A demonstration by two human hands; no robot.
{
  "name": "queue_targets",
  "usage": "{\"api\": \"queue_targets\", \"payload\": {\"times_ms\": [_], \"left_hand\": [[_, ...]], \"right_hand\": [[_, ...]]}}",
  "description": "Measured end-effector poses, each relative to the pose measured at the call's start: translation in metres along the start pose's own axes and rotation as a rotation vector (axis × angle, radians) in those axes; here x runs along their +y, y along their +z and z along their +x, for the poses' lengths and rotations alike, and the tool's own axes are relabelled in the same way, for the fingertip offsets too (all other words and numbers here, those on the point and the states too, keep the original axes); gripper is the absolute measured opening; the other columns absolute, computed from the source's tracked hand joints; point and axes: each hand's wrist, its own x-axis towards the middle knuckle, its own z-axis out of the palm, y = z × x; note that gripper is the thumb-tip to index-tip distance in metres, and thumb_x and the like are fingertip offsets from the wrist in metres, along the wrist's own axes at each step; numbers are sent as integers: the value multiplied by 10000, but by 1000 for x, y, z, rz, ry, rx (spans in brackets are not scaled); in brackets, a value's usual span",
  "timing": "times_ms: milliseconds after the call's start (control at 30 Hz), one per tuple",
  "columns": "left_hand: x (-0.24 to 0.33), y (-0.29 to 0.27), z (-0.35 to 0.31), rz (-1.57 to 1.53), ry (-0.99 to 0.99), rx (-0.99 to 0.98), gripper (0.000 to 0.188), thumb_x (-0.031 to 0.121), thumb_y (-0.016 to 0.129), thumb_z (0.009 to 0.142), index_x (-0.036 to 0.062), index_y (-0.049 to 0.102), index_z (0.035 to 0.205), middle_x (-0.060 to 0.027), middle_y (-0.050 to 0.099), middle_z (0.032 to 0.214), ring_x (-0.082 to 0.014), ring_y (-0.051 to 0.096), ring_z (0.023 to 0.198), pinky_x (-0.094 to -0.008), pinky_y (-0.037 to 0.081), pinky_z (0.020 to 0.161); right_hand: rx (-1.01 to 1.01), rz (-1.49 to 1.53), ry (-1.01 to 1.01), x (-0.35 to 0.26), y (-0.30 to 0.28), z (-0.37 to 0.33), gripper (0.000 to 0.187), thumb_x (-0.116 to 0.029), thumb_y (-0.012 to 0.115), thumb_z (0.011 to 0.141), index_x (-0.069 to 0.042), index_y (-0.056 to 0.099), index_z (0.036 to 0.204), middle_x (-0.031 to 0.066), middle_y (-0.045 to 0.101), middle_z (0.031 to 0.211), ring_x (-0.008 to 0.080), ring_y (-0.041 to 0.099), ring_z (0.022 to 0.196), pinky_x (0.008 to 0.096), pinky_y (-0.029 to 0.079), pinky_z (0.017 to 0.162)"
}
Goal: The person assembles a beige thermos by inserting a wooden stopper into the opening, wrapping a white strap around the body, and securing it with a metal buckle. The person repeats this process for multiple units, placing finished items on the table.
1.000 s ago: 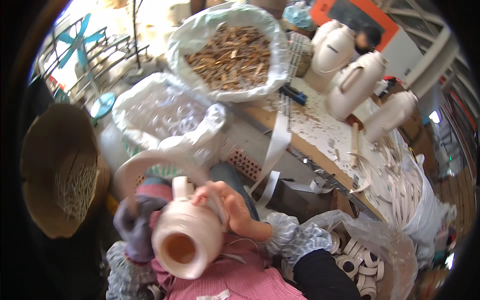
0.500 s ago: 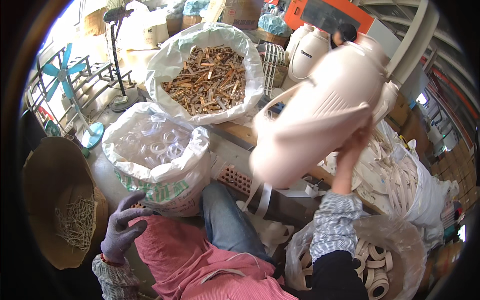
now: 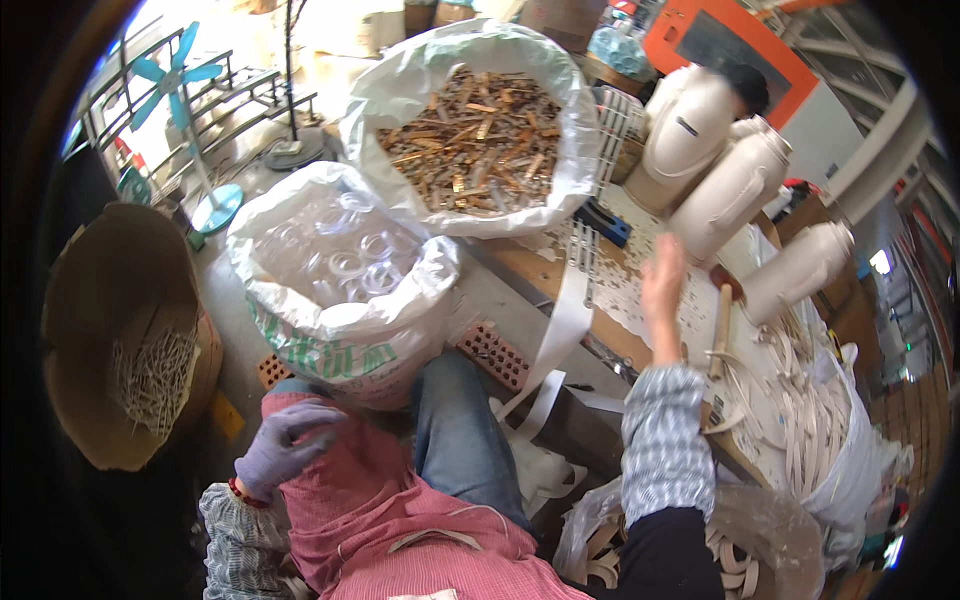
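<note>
My right hand (image 3: 663, 285) is bare and slightly blurred, its fingers stretched out over the littered worktable (image 3: 632, 262), holding nothing. Just beyond it stands a beige plastic jug body (image 3: 735, 190), its surface apart from the fingertips as far as I can see. Another beige jug body (image 3: 685, 140) stands farther back, and a third jug body (image 3: 800, 268) leans at the right. A hammer (image 3: 722, 335) with a wooden handle lies right of my hand. My left hand (image 3: 287, 445), in a grey-purple glove, hovers by my lap with loosely bent fingers and nothing in them.
Clear plastic rings fill a white sack (image 3: 340, 325) ahead; behind it, a larger sack (image 3: 575, 130) holds brownish scraps. Beige strips lie in a bag (image 3: 850, 455) at right. A cardboard box (image 3: 120, 250) with thin sticks stands left, near a blue fan (image 3: 172, 80).
The beige jug body has left my right hand and now stands among the others on the table. My left hand has moved toward my lap. The view has shifted right.
</note>
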Motion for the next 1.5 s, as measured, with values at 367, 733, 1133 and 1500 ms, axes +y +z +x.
{"api": "queue_targets", "payload": {"times_ms": [367,733,1133,1500], "left_hand": [[-246,14,-408,358,-1149,714,317,270,617,820,48,707,1027,-140,703,1011,-288,664,973,-359,505,869],[-286,70,-574,588,-1896,702,750,326,648,765,177,337,1432,-123,297,1520,-314,314,1383,-442,318,1108],[-345,52,-762,-243,-1449,1029,430,289,775,773,19,676,1093,-119,667,1109,-241,671,898,-314,504,890],[-287,27,-707,359,-1825,1254,965,381,829,675,197,315,1470,-194,348,1486,-358,304,1379,-517,326,1084]], "right_hand": [[-412,501,328,-7,40,-37,253,-19,549,823,-7,609,1069,85,598,1026,208,560,950,334,453,875],[-129,-31,-132,24,11,-42,221,-233,635,907,-39,676,1005,103,658,1008,259,619,923,374,488,824],[-215,384,55,-69,9,-70,192,-201,617,942,-38,637,1042,37,608,987,140,581,917,286,483,817],[-254,564,-30,-157,-4,-55,112,-99,570,960,-30,617,1033,27,600,996,121,560,904,252,454,819]]}}
